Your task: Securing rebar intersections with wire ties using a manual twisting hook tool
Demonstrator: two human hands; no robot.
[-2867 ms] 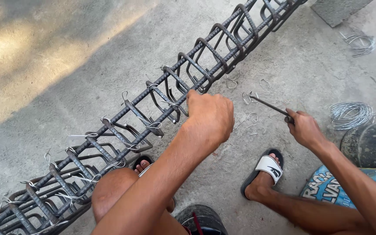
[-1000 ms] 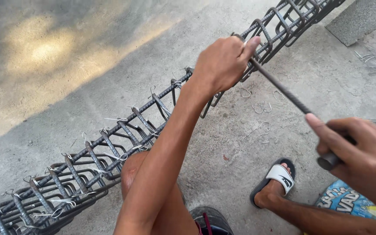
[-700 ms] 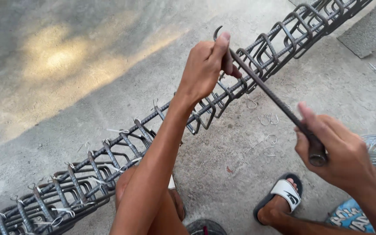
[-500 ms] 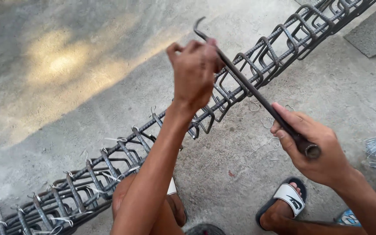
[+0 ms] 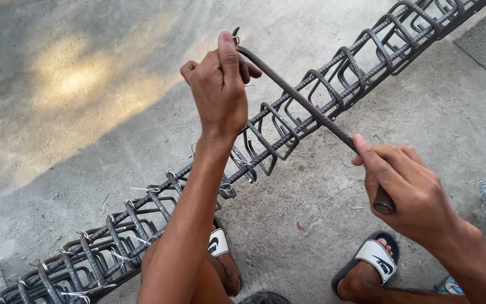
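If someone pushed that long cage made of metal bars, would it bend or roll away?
The long grey steel rebar cage probably stays stiff: thick bars, many closely spaced loops tied with thin wire. Its squarish loops lie flat on the concrete floor, so rolling seems unlikely. It likely feels heavy and would scrape rather than slide easily.

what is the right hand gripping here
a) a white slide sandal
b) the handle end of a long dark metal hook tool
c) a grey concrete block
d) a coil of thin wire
b: the right hand is wrapped round the lower end of the long dark metal hook tool, whose hooked tip sits up by the left hand above the long rusty rebar cage.
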